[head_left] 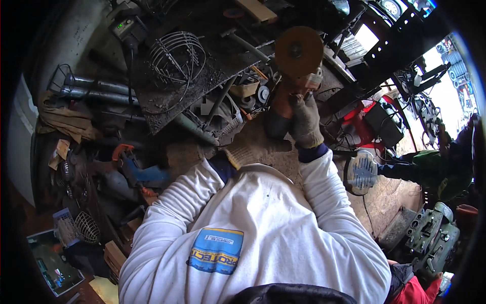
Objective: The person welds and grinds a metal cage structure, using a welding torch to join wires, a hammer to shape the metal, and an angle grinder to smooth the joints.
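Wire cage (177, 58) lies on the metal bench (157, 109), prob. b/c it's broad & flat enough to carry it. L gloved hand (258, 150) sits low by the torso, fingers roughly straight, can't tell if gripping; angle grinder (281, 105) just above, disc (298, 43) away from body, R gloved hand (306, 121) curled round it nr the head, prob. for control.

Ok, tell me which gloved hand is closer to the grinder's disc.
The right hand: it is on the grinder, just below the disc, while the left hand lies lower in the picture, farther from it.
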`<action>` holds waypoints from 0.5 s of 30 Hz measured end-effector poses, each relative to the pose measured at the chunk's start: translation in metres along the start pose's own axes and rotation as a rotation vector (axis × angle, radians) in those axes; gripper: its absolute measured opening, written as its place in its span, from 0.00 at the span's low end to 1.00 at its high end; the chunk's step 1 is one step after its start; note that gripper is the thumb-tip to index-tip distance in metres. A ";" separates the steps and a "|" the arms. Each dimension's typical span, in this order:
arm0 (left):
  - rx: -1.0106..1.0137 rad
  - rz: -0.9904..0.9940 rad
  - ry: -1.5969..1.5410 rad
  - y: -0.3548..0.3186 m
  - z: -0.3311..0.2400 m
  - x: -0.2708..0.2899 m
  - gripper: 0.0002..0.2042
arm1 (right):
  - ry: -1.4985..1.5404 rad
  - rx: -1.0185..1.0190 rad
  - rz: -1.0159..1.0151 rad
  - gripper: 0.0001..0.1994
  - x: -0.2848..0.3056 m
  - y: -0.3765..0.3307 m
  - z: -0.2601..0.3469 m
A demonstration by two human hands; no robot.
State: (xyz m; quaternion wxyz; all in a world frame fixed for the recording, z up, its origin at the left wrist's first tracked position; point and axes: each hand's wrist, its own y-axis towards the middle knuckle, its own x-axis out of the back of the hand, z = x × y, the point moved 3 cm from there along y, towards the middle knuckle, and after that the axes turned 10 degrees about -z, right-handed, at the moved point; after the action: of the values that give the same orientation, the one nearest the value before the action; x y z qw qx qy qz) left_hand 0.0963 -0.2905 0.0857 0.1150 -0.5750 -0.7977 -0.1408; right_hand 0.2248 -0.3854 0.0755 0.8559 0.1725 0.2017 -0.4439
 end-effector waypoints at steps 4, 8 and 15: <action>0.100 -0.029 -0.013 -0.005 -0.001 0.001 0.35 | 0.357 -0.133 0.144 0.29 0.017 -0.011 -0.016; 0.157 0.014 -0.162 -0.007 -0.010 -0.012 0.34 | 0.317 -0.114 0.029 0.28 0.042 -0.014 -0.025; 0.105 -0.020 -0.096 -0.006 0.017 -0.033 0.35 | 0.218 -0.124 -0.062 0.31 0.012 -0.023 0.004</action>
State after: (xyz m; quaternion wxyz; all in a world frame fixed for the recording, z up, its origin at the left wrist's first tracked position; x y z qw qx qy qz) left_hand 0.1006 -0.3149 0.0580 0.1052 -0.5661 -0.8144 -0.0724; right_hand 0.2133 -0.4080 0.0698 0.8239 0.1601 0.3258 -0.4352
